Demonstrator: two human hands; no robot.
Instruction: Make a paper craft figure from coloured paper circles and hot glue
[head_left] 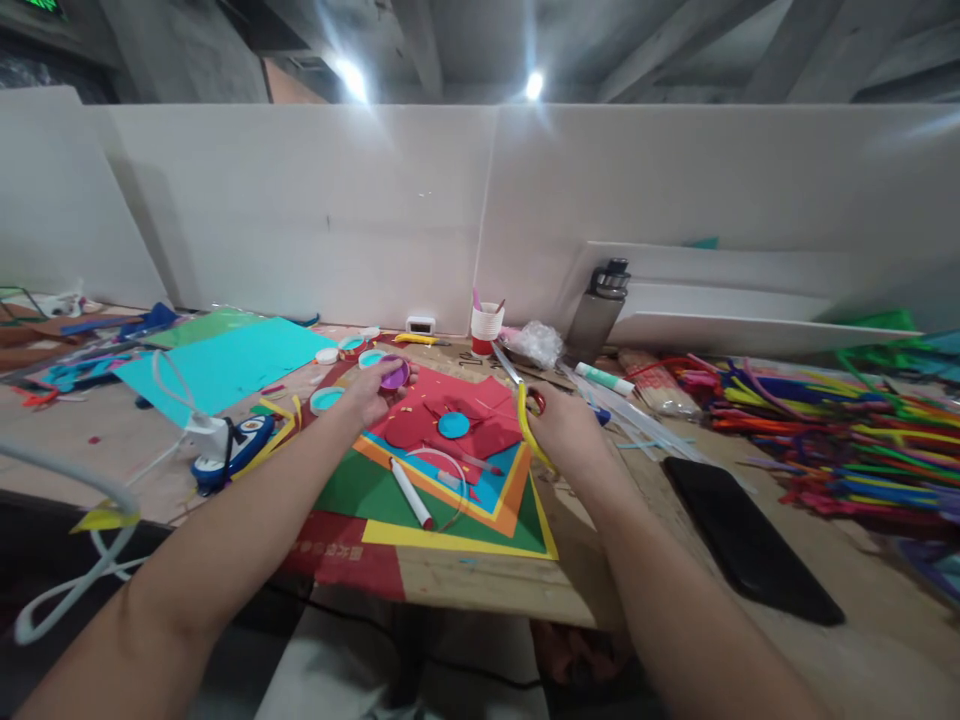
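Purple in colour, a round piece (394, 374) sits at the centre of the frame, slightly left, in the grip of the left hand (373, 395), fingers closed about its edge. Right of centre, the right hand (559, 420) has its grip closed on scissors (509, 363) with silver metal pointing to the upper left; whether the blades are parted cannot be told. Between the hands, a blue disc (454, 425) lies on red paper (491, 405), above layered blue, orange, green and yellow sheets. Below the disc, a white marker (409, 492) lies aslant. At lower right, a black phone (750, 540) rests on the desk (832, 540); coloured pipe cleaners (847, 430) are heaped at the right edge. A dark bottle (594, 320) stands right of centre, against the white panels (337, 200).
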